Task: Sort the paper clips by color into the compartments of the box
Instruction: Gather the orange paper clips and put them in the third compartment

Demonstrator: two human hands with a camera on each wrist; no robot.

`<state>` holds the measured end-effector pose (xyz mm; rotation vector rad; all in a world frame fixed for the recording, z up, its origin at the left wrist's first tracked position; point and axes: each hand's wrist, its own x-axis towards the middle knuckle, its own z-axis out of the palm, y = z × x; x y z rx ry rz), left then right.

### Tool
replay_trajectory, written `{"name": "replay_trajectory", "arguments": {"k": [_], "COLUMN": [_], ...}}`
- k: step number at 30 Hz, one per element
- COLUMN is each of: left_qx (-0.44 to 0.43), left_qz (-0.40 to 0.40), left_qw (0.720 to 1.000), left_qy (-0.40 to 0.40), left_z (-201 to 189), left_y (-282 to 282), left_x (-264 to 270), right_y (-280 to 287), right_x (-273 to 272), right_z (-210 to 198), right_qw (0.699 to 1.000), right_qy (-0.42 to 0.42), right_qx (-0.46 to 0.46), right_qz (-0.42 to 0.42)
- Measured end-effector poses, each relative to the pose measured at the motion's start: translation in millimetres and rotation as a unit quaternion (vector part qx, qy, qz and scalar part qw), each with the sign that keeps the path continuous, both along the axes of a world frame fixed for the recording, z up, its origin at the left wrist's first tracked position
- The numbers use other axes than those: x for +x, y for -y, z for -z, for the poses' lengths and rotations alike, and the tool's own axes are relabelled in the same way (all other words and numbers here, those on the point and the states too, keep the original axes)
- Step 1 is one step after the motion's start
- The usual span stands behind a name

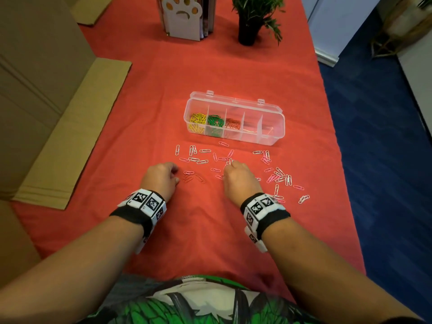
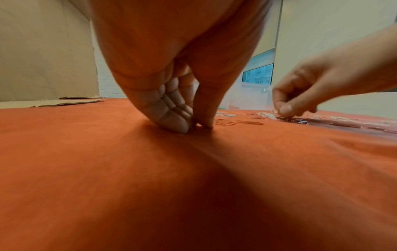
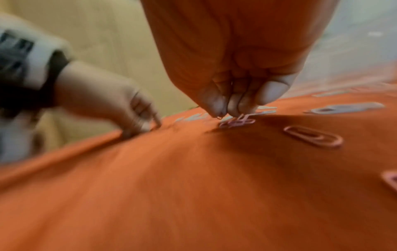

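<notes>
A clear compartment box [image 1: 272,127] stands open on the red cloth, holding yellow clips [image 1: 197,119], green clips [image 1: 214,120] and red clips [image 1: 233,123] in its left three compartments. Loose white and pink clips [image 1: 279,177] lie scattered in front of it. My right hand [image 1: 228,163] pinches a few clips just above the pile; in the right wrist view a wire loop pokes out of its fingertips [image 3: 217,108]. My left hand [image 1: 177,177] presses thumb and fingers together on the cloth [image 2: 194,126], apparently pinching a red clip, beside other red clips [image 1: 189,178].
Flat cardboard [image 1: 70,127] lies along the table's left side. A paw-shaped book holder [image 1: 184,17] and a black plant pot [image 1: 247,31] stand at the far end. The table's right edge drops to blue floor [image 1: 374,136].
</notes>
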<state>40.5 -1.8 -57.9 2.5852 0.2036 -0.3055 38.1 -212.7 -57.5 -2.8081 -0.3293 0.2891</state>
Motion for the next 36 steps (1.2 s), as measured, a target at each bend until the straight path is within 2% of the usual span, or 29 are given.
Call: {"name": "replay_trajectory", "arguments": {"k": [2, 4, 7, 8, 12, 15, 16, 17, 20, 21, 24, 28, 33, 36], "left_qx": [0.013, 0.027, 0.034, 0.041, 0.067, 0.011, -0.019, -0.05, -0.156, -0.173, -0.138, -0.123, -0.233, -0.242], "left_qz": [-0.003, 0.0, 0.026, 0.035, 0.057, 0.038, 0.032, 0.03, 0.009, 0.0, 0.02, 0.024, -0.051, -0.066], "left_qw": [1.0, 0.999, 0.999, 0.998, 0.995, 0.998, 0.998, 0.997, 0.988, 0.985, 0.99, 0.992, 0.971, 0.967], "left_qy": [0.015, 0.027, 0.032, 0.031, 0.038, 0.047, 0.048, 0.043, -0.007, -0.02, -0.033, -0.023, -0.026, -0.028], "left_z": [1.3, 2.0, 4.4, 4.5, 3.0, 1.4, 0.1, -0.7, -2.2, -2.4, -4.5, -0.1, 7.4, 2.6], "left_y": [-3.3, -6.9, -11.1, -11.2, -9.5, -5.2, -2.6, 0.5, 9.3, 11.6, 17.3, 18.5, 13.4, 12.5], "left_x": [1.6, 2.5, 3.4, 3.3, 5.1, 7.6, 7.9, 8.0, 10.1, 10.9, 12.7, 17.8, 25.5, 26.0], "right_y": [10.6, 20.8, 30.0, 31.1, 28.5, 22.7, 21.2, 21.0, 23.0, 22.0, 18.5, 26.2, 34.1, 28.1], "right_x": [4.7, 8.0, 8.2, 7.3, 4.8, 2.9, 2.4, 2.4, 3.4, 3.6, 0.6, 2.4, 8.4, 4.5], "right_z": [-1.7, -6.7, -14.6, -16.9, -22.3, -23.6, -22.0, -19.3, -7.6, -5.2, 1.9, 2.3, -5.7, -5.4], "right_qw": [0.992, 0.963, 0.866, 0.847, 0.815, 0.748, 0.74, 0.754, 0.875, 0.905, 0.955, 0.969, 0.968, 0.971], "right_qy": [-0.027, -0.071, -0.171, -0.191, -0.239, -0.266, -0.268, -0.264, -0.206, -0.185, -0.146, -0.11, -0.091, -0.104], "right_qx": [0.084, 0.179, 0.344, 0.372, 0.418, 0.494, 0.499, 0.481, 0.325, 0.277, 0.181, 0.132, 0.129, 0.141], "right_qz": [0.089, 0.191, 0.32, 0.33, 0.321, 0.355, 0.361, 0.36, 0.295, 0.264, 0.182, 0.177, 0.197, 0.161]}}
